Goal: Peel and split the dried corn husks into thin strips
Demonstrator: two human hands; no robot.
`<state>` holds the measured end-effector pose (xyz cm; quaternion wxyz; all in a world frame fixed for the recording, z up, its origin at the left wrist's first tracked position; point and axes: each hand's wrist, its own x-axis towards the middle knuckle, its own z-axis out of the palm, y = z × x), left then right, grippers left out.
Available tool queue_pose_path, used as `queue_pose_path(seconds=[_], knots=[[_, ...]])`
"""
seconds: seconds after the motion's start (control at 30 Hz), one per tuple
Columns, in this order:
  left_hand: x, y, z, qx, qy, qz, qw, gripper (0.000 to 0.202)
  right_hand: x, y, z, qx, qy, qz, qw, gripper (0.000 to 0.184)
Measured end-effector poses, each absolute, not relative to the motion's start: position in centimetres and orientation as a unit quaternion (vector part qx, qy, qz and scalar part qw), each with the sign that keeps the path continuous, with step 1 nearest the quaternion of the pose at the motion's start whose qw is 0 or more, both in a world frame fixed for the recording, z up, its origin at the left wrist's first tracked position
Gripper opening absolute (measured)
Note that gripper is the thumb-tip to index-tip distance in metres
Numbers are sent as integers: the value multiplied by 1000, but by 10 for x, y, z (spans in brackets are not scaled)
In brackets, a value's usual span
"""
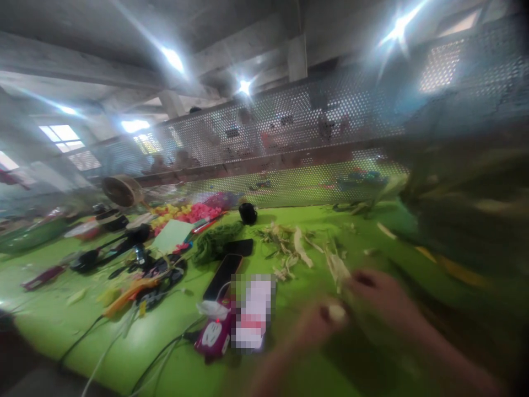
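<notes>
Motion blurs both of my hands above the green tabletop. My right hand [378, 292] is closed, with a pale strip that looks like dry corn husk [336, 264] running out from its fingers toward the back. Just to its left and nearer to me, my left hand [312, 331] is curled. A small pale, rounded bit [336, 313] shows at its fingertips, too smeared to name. Beyond the hands lies a loose heap of similar dry husk pieces [285, 248].
Left of my hands lie a lit phone [253, 314], a dark phone [223, 275] and a purple power strip [212, 336] with cables. An orange glue gun [128, 298], green yarn-like material [215, 242] and pink and yellow pieces [198, 212] are farther left. A perforated metal screen [289, 132] stands behind.
</notes>
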<state>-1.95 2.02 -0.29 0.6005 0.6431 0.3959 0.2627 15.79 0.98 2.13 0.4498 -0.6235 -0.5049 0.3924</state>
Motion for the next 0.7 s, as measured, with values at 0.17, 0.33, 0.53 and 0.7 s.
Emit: queue_pose_path(seconds=[0.17,0.33,0.53,0.7], knots=[[-18,22,-3,607,436,263,610,25,160,10,30,-634,-526,336,457,28],[-17,26,-1,515,450,353,638,37,169,14,27,-611,-587,367,383,34],[-21,31,-3,415,433,384,702,44,168,16,18,-572,-635,375,360,33],[-19,31,-1,418,434,383,701,41,168,18,10,-581,-634,354,367,36]])
